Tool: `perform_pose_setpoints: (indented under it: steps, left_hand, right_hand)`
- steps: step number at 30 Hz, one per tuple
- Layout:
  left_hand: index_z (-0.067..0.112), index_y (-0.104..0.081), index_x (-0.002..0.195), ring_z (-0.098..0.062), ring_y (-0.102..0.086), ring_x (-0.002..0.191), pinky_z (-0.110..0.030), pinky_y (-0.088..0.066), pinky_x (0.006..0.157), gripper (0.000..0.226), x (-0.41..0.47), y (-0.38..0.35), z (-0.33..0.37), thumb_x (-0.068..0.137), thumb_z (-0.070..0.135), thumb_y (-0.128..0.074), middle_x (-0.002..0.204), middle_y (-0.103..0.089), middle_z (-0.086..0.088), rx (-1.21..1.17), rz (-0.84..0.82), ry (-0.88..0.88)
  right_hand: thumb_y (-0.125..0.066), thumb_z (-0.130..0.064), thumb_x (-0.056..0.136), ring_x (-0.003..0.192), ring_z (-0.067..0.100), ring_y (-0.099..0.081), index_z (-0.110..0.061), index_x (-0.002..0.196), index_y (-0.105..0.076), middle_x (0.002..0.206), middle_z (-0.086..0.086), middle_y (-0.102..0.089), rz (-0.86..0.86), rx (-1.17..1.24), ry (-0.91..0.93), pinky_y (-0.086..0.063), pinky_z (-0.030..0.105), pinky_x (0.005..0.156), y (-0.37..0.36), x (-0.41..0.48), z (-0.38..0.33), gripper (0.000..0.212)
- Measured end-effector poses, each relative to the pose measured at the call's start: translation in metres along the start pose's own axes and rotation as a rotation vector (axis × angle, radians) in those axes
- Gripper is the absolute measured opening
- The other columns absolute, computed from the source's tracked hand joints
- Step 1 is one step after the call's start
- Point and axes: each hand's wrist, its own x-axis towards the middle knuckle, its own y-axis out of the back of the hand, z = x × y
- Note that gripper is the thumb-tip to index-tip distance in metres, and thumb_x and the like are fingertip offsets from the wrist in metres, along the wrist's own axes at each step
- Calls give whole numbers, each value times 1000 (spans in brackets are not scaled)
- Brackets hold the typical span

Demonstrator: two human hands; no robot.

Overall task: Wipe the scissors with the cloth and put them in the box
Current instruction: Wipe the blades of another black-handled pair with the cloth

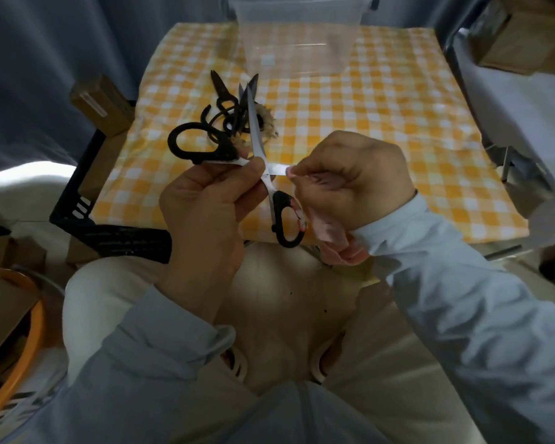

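One pair of scissors [271,190], blades spread wide, is being held up between both grips. The left grip [205,203] is pinching it near the pivot. The right grip [350,177] is curling round a pink cloth [327,238], pinching one blade through it. Wiping is seemingly the step in hand. Next comes closing the blades and reaching beyond both grips to the clear box [295,43] on the worktop [398,123].

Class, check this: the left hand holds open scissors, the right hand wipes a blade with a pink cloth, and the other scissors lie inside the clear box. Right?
No: the head view shows the other scissors lying on the checked tablecloth, in front of the clear box.
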Motion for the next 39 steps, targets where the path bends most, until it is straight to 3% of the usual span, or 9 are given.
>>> perform_pose_setpoints:
  steps: [6, 13, 18, 23, 31, 34, 37, 39]
  left_hand:
    - [10, -66, 76, -9, -70, 73, -19, -53, 63, 14, 1, 2, 2, 78, -4, -66, 64, -69, 8, -4, -7, -15]
    - [11, -67, 79, -15, -70, 80, -20, -55, 65, 14, 0, 4, 2, 78, -3, -66, 69, -71, 6, -1, -13, -13]
    - [10, -67, 78, -13, -70, 78, -21, -54, 65, 12, -1, 4, 0, 77, -2, -67, 69, -70, 4, 5, -4, -13]
    - [10, -66, 77, -15, -70, 76, -20, -54, 64, 12, -2, 8, 0, 76, -2, -66, 66, -70, 4, -25, 8, 2]
    - [9, -67, 81, -16, -70, 79, -20, -54, 65, 12, 0, 10, 2, 77, -2, -67, 67, -70, 7, 2, 6, -33]
    - [11, -67, 81, -7, -69, 74, -18, -53, 64, 14, 3, 16, 4, 79, -3, -66, 66, -70, 10, 40, 20, -54]
    - [12, -67, 80, -5, -68, 73, -17, -53, 63, 14, 2, 19, 5, 79, -2, -65, 66, -70, 11, 76, -4, -58]
    - [11, -67, 82, -6, -69, 75, -18, -53, 65, 13, 2, 17, 5, 79, -2, -66, 67, -71, 10, 87, -30, -58]
  right_hand:
    - [-73, -10, 69, 63, 18, -61, -8, 77, -75, 71, 6, -67, 31, -22, -35, -48, 29, 57, 3, 0, 5, 8]
    - [-71, -12, 70, 66, 9, -58, -9, 77, -75, 72, 2, -66, 38, 25, -114, -42, 13, 60, 4, 2, 8, 9]
    - [-72, -9, 67, 63, 16, -61, -9, 74, -75, 71, 5, -67, 33, 8, -48, -46, 23, 57, -7, 7, -5, 8]
    - [-72, -14, 71, 63, 16, -59, -8, 75, -75, 70, 6, -66, 31, 14, -129, -48, 30, 57, 2, 1, 6, 8]
    - [-71, -13, 71, 64, 18, -61, -9, 78, -75, 71, 6, -66, -47, -44, -23, -50, 30, 57, 9, 3, 11, 9]
    - [-72, -14, 73, 65, 12, -61, -12, 76, -75, 70, -2, -67, -55, -13, -222, -50, 28, 60, 24, -1, 21, 4]
    - [-69, -9, 80, 69, 3, -66, -13, 79, -73, 70, -14, -71, -35, 349, -549, -51, 16, 63, 39, 5, 20, 6]
    - [-66, -4, 82, 72, 3, -66, -13, 82, -71, 72, -13, -72, -105, 480, -569, -52, 16, 66, 44, 12, 17, 10]
